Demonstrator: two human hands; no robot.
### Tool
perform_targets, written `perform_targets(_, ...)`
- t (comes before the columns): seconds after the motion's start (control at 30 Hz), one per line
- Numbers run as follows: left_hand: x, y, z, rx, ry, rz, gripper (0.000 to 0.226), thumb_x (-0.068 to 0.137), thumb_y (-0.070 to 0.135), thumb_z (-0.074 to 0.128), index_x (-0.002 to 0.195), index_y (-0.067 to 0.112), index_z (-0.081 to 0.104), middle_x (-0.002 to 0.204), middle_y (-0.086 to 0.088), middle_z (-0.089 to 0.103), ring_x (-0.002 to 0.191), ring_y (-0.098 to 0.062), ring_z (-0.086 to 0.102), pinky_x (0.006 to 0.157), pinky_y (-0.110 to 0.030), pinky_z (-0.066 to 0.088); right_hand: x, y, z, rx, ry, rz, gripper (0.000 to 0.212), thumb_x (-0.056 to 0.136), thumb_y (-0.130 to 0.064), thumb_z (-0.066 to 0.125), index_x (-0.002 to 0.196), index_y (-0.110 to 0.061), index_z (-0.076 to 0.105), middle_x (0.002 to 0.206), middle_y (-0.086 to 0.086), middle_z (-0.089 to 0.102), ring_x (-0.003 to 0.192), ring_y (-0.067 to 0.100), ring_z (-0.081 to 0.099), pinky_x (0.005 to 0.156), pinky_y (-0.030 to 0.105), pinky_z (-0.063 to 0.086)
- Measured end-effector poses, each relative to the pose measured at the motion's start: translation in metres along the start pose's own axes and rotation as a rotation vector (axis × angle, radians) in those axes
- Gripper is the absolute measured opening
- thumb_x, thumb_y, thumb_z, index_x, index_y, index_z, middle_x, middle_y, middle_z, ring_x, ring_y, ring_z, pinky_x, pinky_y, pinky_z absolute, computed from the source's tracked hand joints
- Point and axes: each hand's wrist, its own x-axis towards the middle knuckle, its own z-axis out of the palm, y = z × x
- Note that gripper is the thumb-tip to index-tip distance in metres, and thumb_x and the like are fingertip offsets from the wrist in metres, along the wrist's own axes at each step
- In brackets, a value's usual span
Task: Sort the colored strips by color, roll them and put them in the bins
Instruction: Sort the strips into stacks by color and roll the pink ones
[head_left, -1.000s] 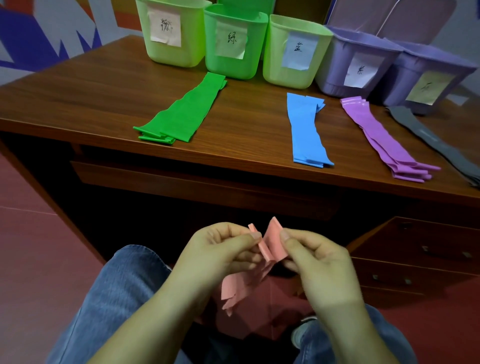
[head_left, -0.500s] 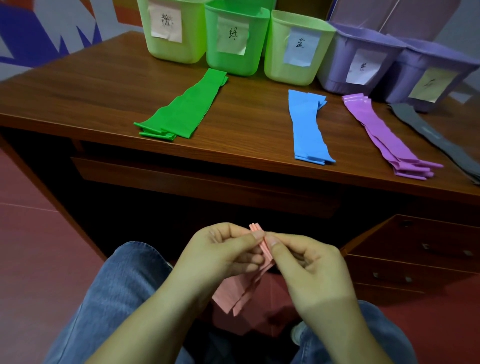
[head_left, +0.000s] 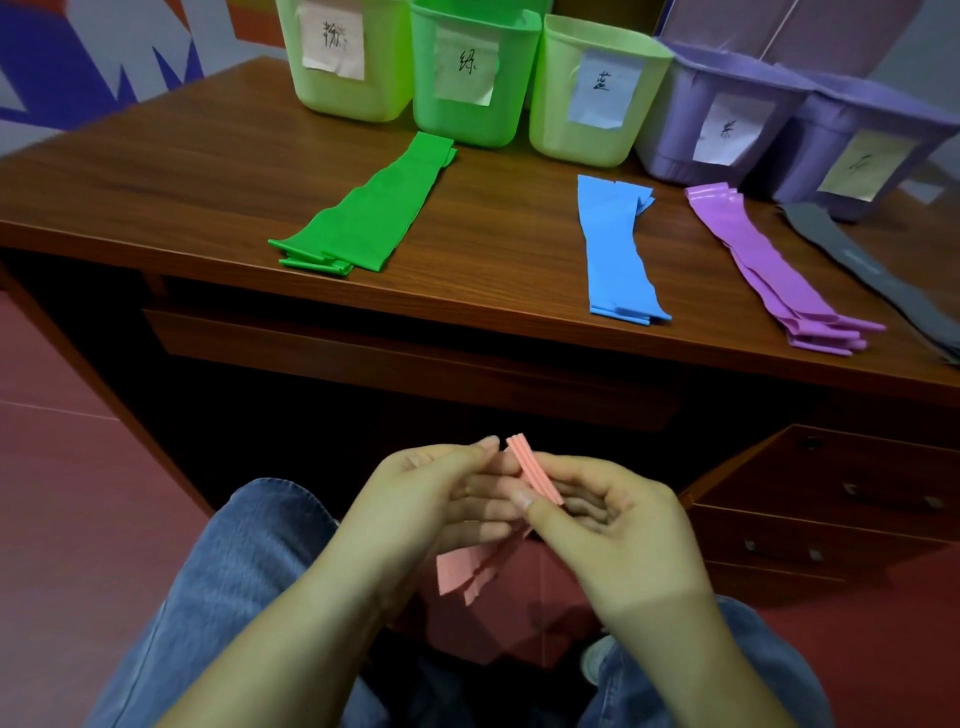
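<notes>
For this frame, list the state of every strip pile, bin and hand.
pink strips: partly rolled, held in both hands over the lap, tail hanging loose
left hand: pinches the pink strips
right hand: pinches the pink strips
green strips: flat on the desk, unrolled
blue strips: flat, unrolled
purple strips: flat, unrolled
grey strips: flat, unrolled
five bins: upright, labelled, contents hidden

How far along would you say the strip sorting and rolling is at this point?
Sorting looks done: green strips, blue strips, purple strips and grey strips lie in separate piles on the desk. In hand: left hand and right hand roll pink strips. Left: rolling and binning the rest.
</notes>
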Motion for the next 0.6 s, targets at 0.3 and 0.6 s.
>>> perform_targets(0.3, 0.007, -0.003, -0.017, 0.447, -0.06, 0.376, 0.03, 0.059, 0.041, 0.084, 0.08, 0.028, 0.067, 0.079, 0.007, 0.065, 0.078, -0.007, 0.062, 0.074, -0.021, 0.049, 0.007, -0.009, -0.02, -0.183, -0.073, -0.09, 0.024, 0.086, -0.015, 0.065, 0.085, -0.038, 0.07, 0.087, -0.021, 0.072, 0.085, -0.004, 0.066, 0.074, 0.012, 0.049)
perform_targets(0.6, 0.021, 0.03, 0.009, 0.487, -0.56, 0.37, 0.043, 0.073, 0.019, 0.071, 0.112, 0.005, 0.061, 0.104, -0.01, 0.063, 0.101, -0.014, 0.058, 0.088, -0.027, 0.045, 0.029, -0.05, -0.035, -0.397, -0.187, -0.385, 0.013, 0.082, -0.028, 0.063, 0.089, -0.034, 0.072, 0.092, -0.015, 0.067, 0.094, 0.006, 0.063, 0.081, 0.013, 0.045)
